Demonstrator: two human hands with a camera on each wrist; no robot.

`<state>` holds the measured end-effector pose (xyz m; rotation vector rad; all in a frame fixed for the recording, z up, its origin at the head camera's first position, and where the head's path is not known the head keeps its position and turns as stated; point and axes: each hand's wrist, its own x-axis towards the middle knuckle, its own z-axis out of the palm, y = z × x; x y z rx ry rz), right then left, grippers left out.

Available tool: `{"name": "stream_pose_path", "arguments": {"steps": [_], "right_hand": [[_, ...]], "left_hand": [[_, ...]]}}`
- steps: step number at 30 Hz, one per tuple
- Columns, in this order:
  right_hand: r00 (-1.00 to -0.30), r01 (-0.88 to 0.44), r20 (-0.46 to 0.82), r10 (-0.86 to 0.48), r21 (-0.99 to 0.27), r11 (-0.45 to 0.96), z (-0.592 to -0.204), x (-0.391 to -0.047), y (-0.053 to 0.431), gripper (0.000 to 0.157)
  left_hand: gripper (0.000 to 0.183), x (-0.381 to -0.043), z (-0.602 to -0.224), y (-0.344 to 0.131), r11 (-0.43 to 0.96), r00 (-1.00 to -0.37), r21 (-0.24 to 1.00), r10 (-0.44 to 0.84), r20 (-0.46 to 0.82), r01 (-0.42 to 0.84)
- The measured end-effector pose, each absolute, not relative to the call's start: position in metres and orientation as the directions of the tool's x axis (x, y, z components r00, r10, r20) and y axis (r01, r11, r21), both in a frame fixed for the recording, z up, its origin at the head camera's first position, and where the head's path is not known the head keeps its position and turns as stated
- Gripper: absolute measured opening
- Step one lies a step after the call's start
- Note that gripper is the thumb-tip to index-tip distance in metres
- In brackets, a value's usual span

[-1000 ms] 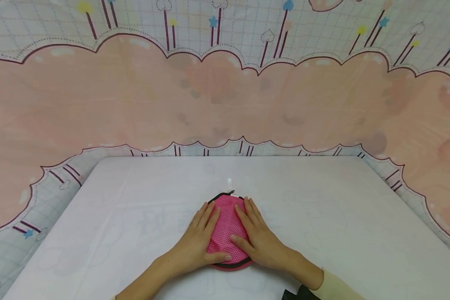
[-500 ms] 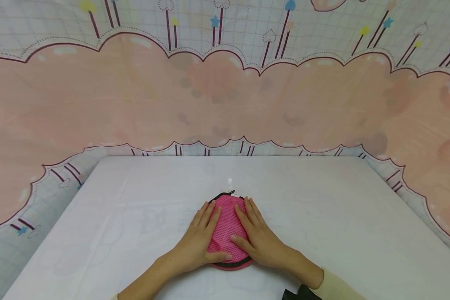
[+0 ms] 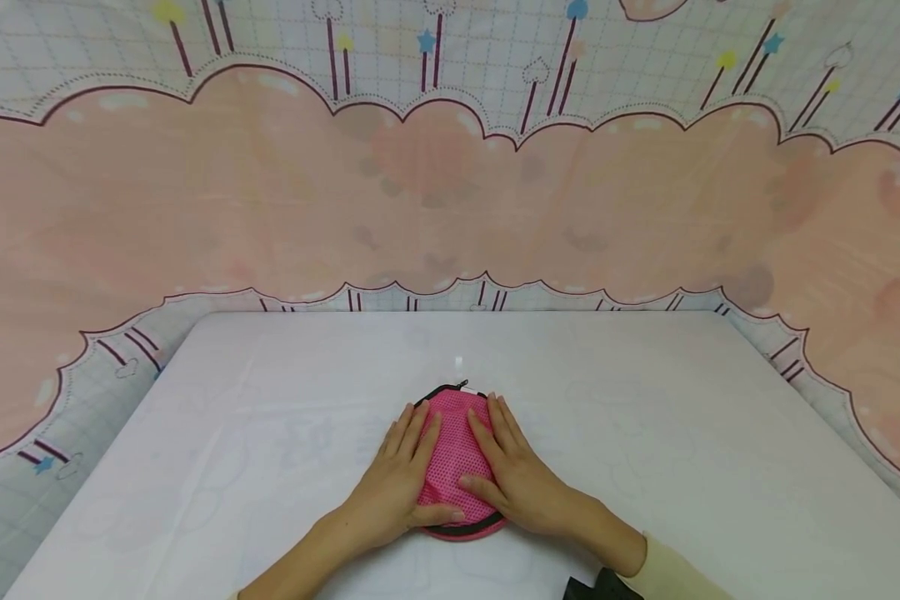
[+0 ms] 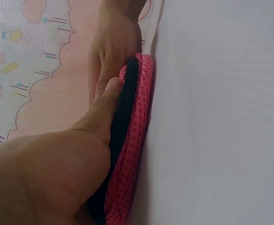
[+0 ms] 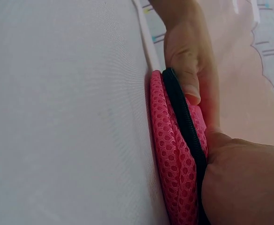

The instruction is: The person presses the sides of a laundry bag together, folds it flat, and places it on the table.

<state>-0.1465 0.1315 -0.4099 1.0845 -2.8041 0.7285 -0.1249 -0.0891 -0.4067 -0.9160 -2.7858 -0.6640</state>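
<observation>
A round pink mesh pouch with a black zipper along its edge lies on the white table, near the front middle. Its zipper pull shows at the far rim. My left hand rests on the left side of the pouch, fingers straight and thumb stretched across the near part. On the right side rests my right hand, its fingers extended and its thumb lying on the mesh. Both wrist views show the pouch from the side, with the black zipper band around it. What the pouch contains is hidden.
The white table spreads out around the pouch. A black object lies at the front edge beside the right forearm. Behind the table hangs a patterned peach-and-white cloth.
</observation>
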Motion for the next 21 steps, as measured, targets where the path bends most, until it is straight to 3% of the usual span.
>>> {"name": "stream_pose_path", "arguments": {"steps": [10, 21], "right_hand": [[-0.748, -0.647, 0.208, -0.630, -0.436, 0.625, -0.410, -0.149, 0.131, 0.081], [-0.796, -0.571, 0.196, -0.573, -0.558, 0.602, -0.395, -0.145, 0.137, 0.072]], "left_hand": [[0.110, -0.128, -0.411, -0.091, 0.732, -0.816, 0.362, 0.524, 0.243, 0.577], [0.109, -0.127, -0.398, -0.098, 0.708, -0.862, 0.498, 0.458, 0.218, 0.501]]}}
